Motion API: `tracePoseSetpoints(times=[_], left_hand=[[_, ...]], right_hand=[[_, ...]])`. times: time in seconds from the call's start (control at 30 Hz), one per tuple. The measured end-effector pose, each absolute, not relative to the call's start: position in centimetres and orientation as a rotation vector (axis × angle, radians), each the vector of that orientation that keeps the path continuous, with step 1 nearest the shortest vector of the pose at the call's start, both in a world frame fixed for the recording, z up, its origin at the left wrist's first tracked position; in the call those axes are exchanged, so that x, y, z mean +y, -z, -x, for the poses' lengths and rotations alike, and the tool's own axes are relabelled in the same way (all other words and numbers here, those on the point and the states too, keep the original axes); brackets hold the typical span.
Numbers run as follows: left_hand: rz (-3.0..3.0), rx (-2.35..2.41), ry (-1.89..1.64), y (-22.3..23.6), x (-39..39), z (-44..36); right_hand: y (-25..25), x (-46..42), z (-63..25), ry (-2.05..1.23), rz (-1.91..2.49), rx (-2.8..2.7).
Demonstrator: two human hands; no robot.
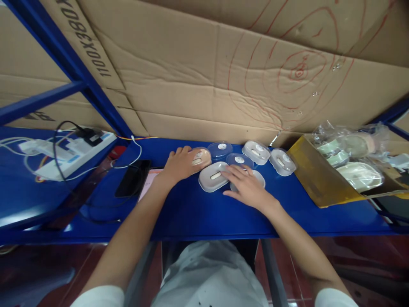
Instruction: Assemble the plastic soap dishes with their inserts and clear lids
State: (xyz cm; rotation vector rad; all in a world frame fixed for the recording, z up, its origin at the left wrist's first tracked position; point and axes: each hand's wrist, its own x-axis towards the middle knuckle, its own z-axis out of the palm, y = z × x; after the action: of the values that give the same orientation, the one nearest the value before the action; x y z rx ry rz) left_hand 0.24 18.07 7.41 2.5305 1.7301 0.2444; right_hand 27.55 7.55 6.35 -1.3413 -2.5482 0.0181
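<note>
A black phone (130,180) lies left of your left hand (181,165), which covers the left end of the peach case (204,159); I cannot tell whether it grips. Just right sits the white case (208,181), at the fingertips of your right hand (247,185). Those fingers spread apart, over a pale case (260,178). Farther right stands a carton (308,179).

On the blue tabletop (194,215) we see a peach oval dish (203,157), partly covered, with a pale bar showing at its middle. To its right, nearer us, we find a greyish-white oval dish (209,183), shallow and round-cornered, lying flat, a short cream bar along its centre. Just beside that, we make out another pale oval dish (260,178), mostly hidden.
</note>
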Motion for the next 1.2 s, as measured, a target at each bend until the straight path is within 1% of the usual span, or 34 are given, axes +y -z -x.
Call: tracePoseSetpoints(times=[0.07,0.13,0.3,0.47,0.63,0.73,0.87,0.93,1.07,1.13,1.2], left_hand=[[-2.525,1.712,-0.289,-7.1,18.2,-1.2],[-2.507,1.714,-0.349,-6.4,18.4,-2.0],[-2.508,1.696,-0.548,-5.2,19.3,-3.8],[-2.593,1.709,-0.702,-6.1,17.6,-4.3],[-2.736,1.611,-0.496,-5.9,15.3,-4.1],[-2.756,1.573,-0.41,-4.9,15.3,-4.0],[-2.742,1.573,-0.393,-4.2,15.9,-4.1],[-2.719,1.587,-0.416,-4.2,16.0,-4.1],[-2.642,1.625,-0.5,-4.5,16.2,-4.2],[-2.594,1.649,-0.553,-4.6,16.5,-4.2],[-2.552,1.666,-0.611,-4.7,16.8,-4.3]], right_hand=[[-6.1,8.7,-26.5,-0.191,1.194,-2.624],[-5.6,9.3,-26.0,-0.275,1.158,-2.608],[-4.9,9.6,-26.6,-0.244,1.153,-2.39],[-4.8,10.2,-27.6,-0.129,1.351,-2.029],[-4.6,11.3,-29.6,0.02,1.5,-1.798],[-4.4,12.1,-30.6,0.131,1.546,-1.9],[-4.8,12.4,-30.9,0.217,1.581,-2.01],[-5.6,11.4,-31.2,0.157,1.547,-2.031],[-6.9,6.6,-33.2,-0.188,1.433,-2.232],[-6.5,3.6,-34.5,-0.289,1.489,-2.299],[-5.5,0.9,-35.3,-0.301,1.534,-2.355]])
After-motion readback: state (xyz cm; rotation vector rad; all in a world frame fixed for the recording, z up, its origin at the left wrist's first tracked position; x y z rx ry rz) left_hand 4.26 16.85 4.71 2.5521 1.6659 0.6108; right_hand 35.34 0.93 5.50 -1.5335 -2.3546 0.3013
